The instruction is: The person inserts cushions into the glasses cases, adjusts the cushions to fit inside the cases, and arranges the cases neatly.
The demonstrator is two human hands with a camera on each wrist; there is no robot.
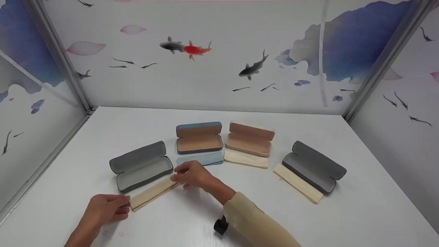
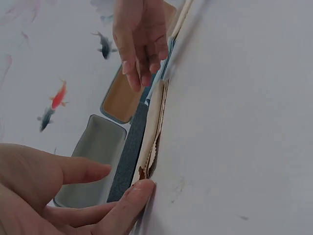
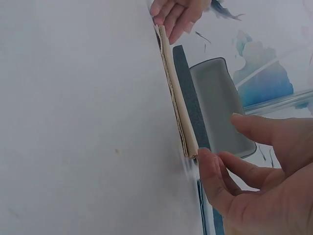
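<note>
White walls painted with fish and blue lotus leaves close in a white table (image 1: 343, 219) on three sides. Four open glasses cases sit in a loose arc across the middle of the table, each with a folded cloth lying just in front of it.

Toward the left edge is a grey case (image 1: 141, 166), lid tipped back. A folded cream cloth (image 1: 153, 193) lies flat on the table along its front, running diagonally toward the near left corner. The person's left hand (image 1: 104, 208) meets the near end of this cloth; its fingers (image 2: 128, 205) are nearly straight and slightly apart, the tips touching the cloth's corner without closing around it. The right hand (image 1: 192, 175), in a cream sleeve, reaches across to the cloth's far end. Its fingers (image 3: 210, 182) are gently curved and apart, with the fingertips resting against the cloth's end; I cannot tell whether they pinch it.

Behind the right hand sits a blue case (image 1: 199, 137) with a blue cloth (image 1: 202, 159). Next comes a tan case (image 1: 250, 139) with a cream cloth (image 1: 246, 159), then a second grey case (image 1: 313, 166) toward the right edge with its own cream cloth (image 1: 297, 183).
</note>
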